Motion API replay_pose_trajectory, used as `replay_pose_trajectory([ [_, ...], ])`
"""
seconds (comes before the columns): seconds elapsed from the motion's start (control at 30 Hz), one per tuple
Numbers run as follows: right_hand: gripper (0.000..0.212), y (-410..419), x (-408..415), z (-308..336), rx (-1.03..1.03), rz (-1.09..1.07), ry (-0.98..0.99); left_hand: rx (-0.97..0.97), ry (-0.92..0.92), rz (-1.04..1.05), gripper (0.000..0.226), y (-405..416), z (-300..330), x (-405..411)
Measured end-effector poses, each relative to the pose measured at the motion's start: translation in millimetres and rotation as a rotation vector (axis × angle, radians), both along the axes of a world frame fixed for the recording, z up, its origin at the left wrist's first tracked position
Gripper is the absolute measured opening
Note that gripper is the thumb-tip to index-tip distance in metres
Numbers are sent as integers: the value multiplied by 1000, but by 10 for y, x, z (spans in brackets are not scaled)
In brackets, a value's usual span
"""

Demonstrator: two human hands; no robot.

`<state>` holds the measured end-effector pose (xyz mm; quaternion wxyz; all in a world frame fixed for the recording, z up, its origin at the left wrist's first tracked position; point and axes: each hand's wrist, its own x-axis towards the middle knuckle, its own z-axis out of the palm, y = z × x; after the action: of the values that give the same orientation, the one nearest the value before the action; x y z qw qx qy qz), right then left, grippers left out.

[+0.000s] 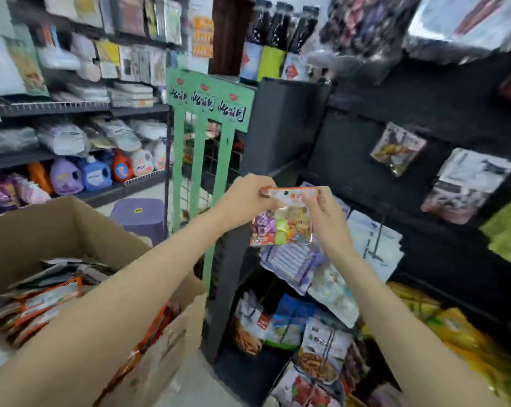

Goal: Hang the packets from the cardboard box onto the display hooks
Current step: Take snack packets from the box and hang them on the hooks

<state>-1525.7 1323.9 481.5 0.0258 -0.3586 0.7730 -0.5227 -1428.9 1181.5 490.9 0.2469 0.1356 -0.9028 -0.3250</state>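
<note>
my left hand [245,198] and right hand [324,207] pinch the packet [282,223] by its top (arms stretched out) above the cardboard box [72,227].

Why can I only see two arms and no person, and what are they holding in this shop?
The camera sits on the person's head and looks forward and down, so you see only their arms. There is no machine here. The left hand and the right hand each pinch a top corner of one colourful snack packet, held up in front of a dark display rack where other packets already hang. On the left stands an open cardboard box with more packets inside, waiting to be hung. Behind are shop shelves with bottles and bags.
</note>
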Motion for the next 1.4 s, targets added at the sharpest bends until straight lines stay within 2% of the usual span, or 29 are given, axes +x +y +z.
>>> replay_pose_trajectory([
  [0.1,36,614,-446,240,-119,-143,69,82,170,-98,12,567,274,-539],
  [0.23,33,1496,-876,506,-265,-223,4,199,315,-260,8,1378,548,-1251],
  [0.33,25,2138,-1141,610,-366,-313,-9,208,301,-371,7,2058,716,-1722],
  [0.47,41,2905,-1511,600,-458,-475,11,164,226,-473,10,2929,848,-2212],
  [0.57,17,3317,-1702,668,-492,-534,40,170,207,-458,12,3390,898,-2499],
  [0.63,12,3503,-1797,717,-513,-537,58,217,197,-441,13,3605,918,-2645],
  [0.77,14,3709,-2016,781,-521,-549,104,284,218,-437,19,3851,957,-2864],
  [0.97,15,3776,-2235,788,-489,-553,125,356,236,-458,4,3897,923,-3043],
  [1.07,12,3783,-2294,761,-470,-536,134,389,219,-478,4,3854,887,-3082],
  [1.3,14,3792,-2367,757,-468,-534,181,377,180,-548,18,3827,892,-3140],
  [1.4,11,3787,-2432,752,-449,-557,195,378,202,-531,16,3847,878,-3206],
])
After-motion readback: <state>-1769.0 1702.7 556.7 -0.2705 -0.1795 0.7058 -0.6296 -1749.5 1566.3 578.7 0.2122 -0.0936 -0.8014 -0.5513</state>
